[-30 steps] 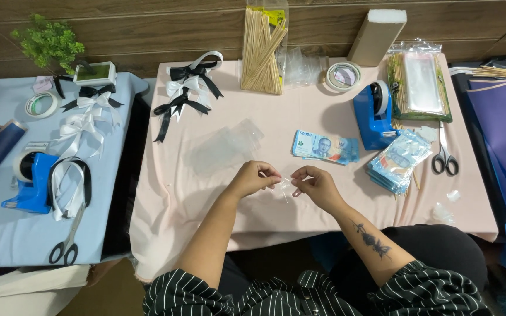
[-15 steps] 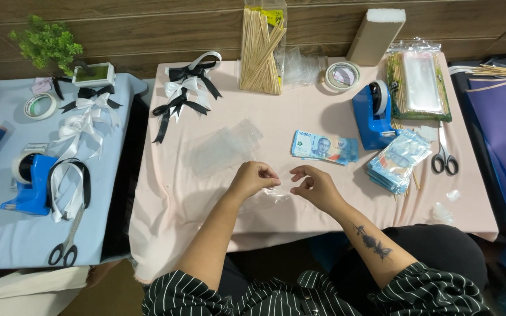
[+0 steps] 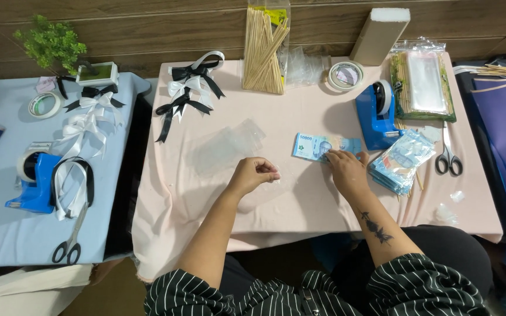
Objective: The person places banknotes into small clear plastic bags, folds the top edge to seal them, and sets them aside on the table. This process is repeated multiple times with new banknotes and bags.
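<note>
Blue paper banknote (image 3: 322,146) lies flat on the pink-clothed table (image 3: 206,205), long axis running left–right, just left of the blue tape dispenser (image 3: 376,117). Right hand (image 3: 346,169) rests on the note's near right edge, fingers together, pressing down. Left hand (image 3: 253,174) is curled loosely just left of it, fingertips pinched; what they hold cannot be told. Clear plastic sleeve (image 3: 226,146) beside it.

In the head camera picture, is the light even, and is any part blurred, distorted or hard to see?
Head view: soft, even light, sharp overall; the left hand and right hand cast only faint shadows on the pink tablecloth. Wide-angle lens bends the table edges slightly. The clear plastic sleeves nearly vanish against the cloth; the cellophane packet shows mild glare.
</note>
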